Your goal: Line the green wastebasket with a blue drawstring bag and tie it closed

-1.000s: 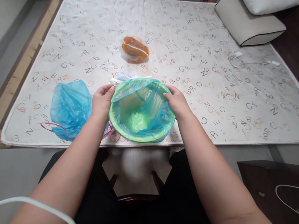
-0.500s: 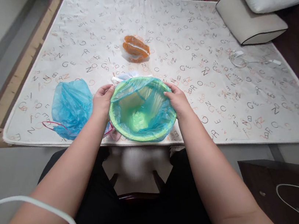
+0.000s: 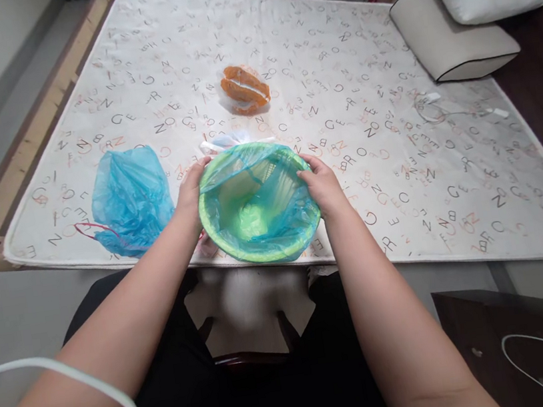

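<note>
A green trash basket (image 3: 252, 221) is tilted with its mouth toward me near the mattress's front edge. A thin blue trash bag (image 3: 287, 211) lines it and is folded over the rim. My left hand (image 3: 192, 191) grips the basket's left side, its fingers partly hidden behind the rim. On the opposite side my right hand (image 3: 322, 184) is closed around the rim, the thumb at the front. To the left lies a crumpled blue plastic bag (image 3: 132, 196) with a pink drawstring. Something white and thin, perhaps plastic (image 3: 225, 141), shows behind the basket.
A letter-patterned mattress (image 3: 375, 81) spreads out ahead, with an orange and clear plastic packet (image 3: 245, 89) on it. Pillows (image 3: 453, 36) lie at the far right, near a white cable (image 3: 432, 103). A dark cabinet (image 3: 471, 330) stands at lower right.
My left hand has slid slightly and its fingers now reach further behind the rim. My right hand and the basket have hardly moved.
</note>
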`<state>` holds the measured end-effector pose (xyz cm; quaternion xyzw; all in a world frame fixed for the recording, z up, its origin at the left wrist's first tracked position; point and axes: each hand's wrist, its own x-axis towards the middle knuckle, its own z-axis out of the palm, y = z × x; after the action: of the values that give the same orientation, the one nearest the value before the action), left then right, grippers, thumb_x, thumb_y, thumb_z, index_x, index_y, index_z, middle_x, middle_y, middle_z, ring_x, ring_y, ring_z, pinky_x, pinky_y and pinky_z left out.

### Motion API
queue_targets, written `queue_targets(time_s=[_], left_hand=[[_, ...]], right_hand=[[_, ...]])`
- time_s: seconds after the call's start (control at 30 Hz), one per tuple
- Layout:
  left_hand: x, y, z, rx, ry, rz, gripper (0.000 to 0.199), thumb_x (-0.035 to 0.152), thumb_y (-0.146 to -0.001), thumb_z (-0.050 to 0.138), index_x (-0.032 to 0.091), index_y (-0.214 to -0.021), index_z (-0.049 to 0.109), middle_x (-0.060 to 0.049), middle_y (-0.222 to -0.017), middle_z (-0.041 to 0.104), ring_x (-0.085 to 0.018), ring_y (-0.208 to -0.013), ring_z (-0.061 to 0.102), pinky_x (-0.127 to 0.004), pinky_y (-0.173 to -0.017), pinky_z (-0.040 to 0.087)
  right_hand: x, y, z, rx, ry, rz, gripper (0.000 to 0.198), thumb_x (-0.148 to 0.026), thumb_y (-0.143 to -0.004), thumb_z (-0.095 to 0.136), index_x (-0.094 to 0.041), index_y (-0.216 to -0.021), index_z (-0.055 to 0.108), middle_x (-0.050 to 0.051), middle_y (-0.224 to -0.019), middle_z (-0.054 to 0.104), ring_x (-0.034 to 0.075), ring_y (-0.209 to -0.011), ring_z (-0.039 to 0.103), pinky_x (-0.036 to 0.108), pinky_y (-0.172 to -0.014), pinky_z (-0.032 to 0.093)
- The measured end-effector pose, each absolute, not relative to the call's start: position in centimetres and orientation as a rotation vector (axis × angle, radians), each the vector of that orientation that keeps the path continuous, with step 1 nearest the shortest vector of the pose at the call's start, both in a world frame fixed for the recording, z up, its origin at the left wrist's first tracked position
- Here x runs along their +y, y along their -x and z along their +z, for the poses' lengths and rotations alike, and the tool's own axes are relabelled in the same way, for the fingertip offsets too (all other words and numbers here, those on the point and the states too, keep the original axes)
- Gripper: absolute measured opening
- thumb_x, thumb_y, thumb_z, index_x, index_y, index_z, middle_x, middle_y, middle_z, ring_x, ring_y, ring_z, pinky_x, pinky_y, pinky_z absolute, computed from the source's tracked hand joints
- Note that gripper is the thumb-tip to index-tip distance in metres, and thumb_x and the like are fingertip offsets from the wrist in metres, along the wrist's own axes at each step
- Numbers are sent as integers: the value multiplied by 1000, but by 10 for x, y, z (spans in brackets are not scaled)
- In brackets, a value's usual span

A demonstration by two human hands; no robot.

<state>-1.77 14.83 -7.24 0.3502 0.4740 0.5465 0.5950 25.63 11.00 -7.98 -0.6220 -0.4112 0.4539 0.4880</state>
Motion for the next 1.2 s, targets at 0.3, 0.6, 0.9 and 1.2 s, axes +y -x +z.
queue_targets(time_s=[0.3,0.6,0.9,1.2], left_hand=[[144,11,-53,1103,-744,1176,33,49,-86,71,21,-101,75,-4,-97,78,-28,-100,76,-37,-84,63],[131,4,-52,962,-608,1041,27,40,-83,72,19,-98,76,-5,-93,79,-28,-95,76,-42,-93,62],[126,7,-56,934,-515,972,36,30,-73,83,17,-105,76,-6,-92,79,-25,-86,74,-36,-84,60],[126,14,-63,976,-512,1047,41,26,-68,84,17,-106,74,-6,-101,78,-24,-93,73,-34,-84,57]], right_hand=[[105,-255,-70,-1044,1575,1080,54,-29,-75,61,-24,-128,68,5,-118,74,24,-103,70,45,-100,56],[89,-268,-49,-898,1612,1334,45,-27,-66,65,-25,-111,70,0,-87,71,20,-71,63,36,-71,53],[86,-269,-62,-1051,1779,1187,41,-32,-70,63,-25,-110,71,0,-94,73,21,-80,65,33,-74,51],[89,-264,-63,-1006,1778,1227,38,-36,-68,66,-25,-104,73,1,-91,76,23,-82,67,34,-77,52]])
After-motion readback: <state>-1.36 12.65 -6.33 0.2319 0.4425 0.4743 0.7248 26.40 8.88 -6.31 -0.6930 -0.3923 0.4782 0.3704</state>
